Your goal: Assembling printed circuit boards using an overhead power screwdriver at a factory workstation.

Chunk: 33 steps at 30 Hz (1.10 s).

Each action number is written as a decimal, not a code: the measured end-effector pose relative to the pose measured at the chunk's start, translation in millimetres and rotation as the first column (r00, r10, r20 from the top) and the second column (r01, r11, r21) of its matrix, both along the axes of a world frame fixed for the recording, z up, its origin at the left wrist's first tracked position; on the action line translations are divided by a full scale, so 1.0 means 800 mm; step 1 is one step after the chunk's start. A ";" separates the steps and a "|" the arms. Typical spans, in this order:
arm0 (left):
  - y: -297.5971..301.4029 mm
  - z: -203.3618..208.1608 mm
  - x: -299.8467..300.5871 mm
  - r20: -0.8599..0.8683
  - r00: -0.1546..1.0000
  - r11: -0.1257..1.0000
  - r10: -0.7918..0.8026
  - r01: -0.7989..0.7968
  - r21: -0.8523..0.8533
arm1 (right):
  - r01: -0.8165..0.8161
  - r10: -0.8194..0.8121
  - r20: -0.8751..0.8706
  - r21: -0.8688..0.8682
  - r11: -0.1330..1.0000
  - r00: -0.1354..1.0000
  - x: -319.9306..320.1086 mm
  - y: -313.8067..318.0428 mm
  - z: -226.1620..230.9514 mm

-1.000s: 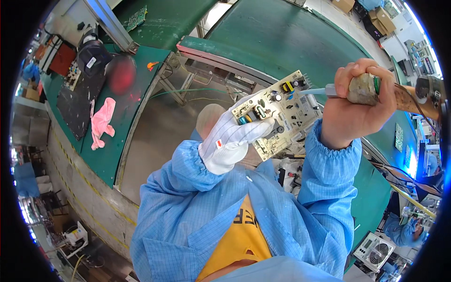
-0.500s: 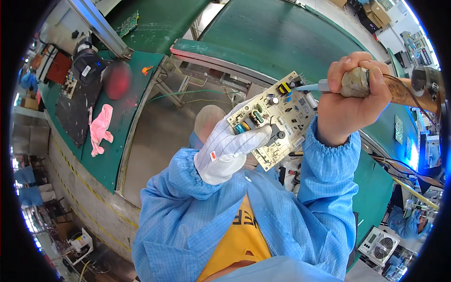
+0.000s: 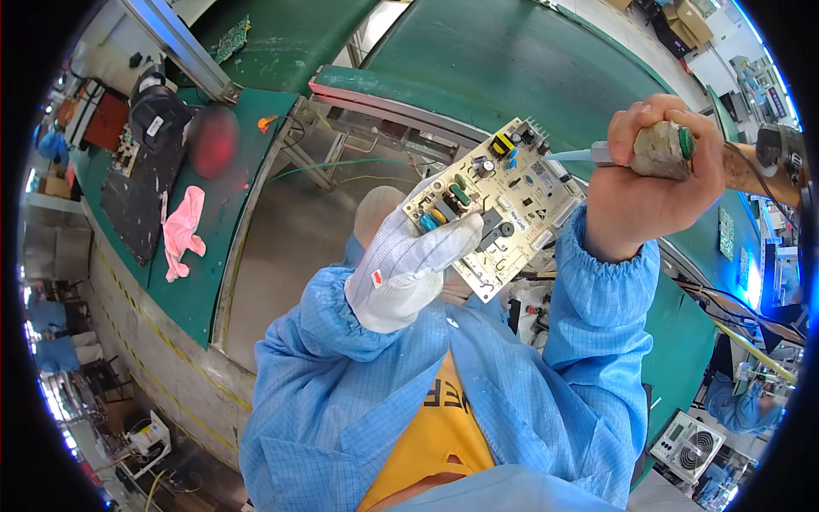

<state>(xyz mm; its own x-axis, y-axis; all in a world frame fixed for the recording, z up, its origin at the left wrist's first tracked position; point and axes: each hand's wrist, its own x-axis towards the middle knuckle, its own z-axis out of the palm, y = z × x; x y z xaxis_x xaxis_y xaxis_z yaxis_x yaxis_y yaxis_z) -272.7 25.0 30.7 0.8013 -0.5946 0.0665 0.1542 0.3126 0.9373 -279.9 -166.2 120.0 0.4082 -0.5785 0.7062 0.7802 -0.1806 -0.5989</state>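
My left hand (image 3: 405,264), in a white glove, grips a cream circuit board (image 3: 522,224) by its left side, the thumb lying over its parts. Capacitors, coils and a yellow transformer (image 3: 502,144) stand on the board, which is tilted in the air before me. My bare right hand (image 3: 640,192) is wrapped around a glue dispenser (image 3: 657,152) with a worn, caked body and a pale tapered nozzle (image 3: 576,156). The nozzle's tip points left at the board's far right edge, beside the black parts there. Whether it touches the board I cannot tell.
Beyond the board runs a green conveyor belt (image 3: 478,64). On the green bench (image 3: 235,162) at left lie a pink glove (image 3: 185,230) and a black mat (image 3: 141,200). A jointed arm (image 3: 776,162) stands close right of my right hand. A fan-vented box (image 3: 689,445) sits lower right.
The board and my left hand have shifted slightly left and away from me. My right hand has moved a little right with the dispenser, its nozzle still near the board's far right edge.
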 end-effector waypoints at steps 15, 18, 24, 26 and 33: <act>0.013 -0.001 -0.005 0.252 0.966 0.998 0.065 -0.068 0.003 | 0.010 -0.012 -0.044 -0.054 0.998 0.999 0.001 -0.003 -0.003; 0.014 -0.001 -0.005 0.303 0.950 0.997 0.078 -0.082 0.000 | 0.051 -0.051 -0.001 -0.038 0.998 0.999 0.005 -0.001 -0.001; 0.010 0.001 0.002 0.401 0.910 0.994 0.105 -0.112 -0.007 | 0.031 -0.031 0.029 -0.012 0.999 0.999 0.002 -0.003 -0.001; 0.011 0.001 0.005 0.433 0.894 0.992 0.115 -0.123 -0.010 | 0.016 -0.016 0.027 -0.012 1.000 1.000 -0.001 -0.002 -0.001; 0.015 0.000 0.010 0.539 0.830 0.987 0.145 -0.158 -0.021 | 0.031 -0.031 0.009 -0.011 0.999 0.999 -0.007 -0.005 -0.007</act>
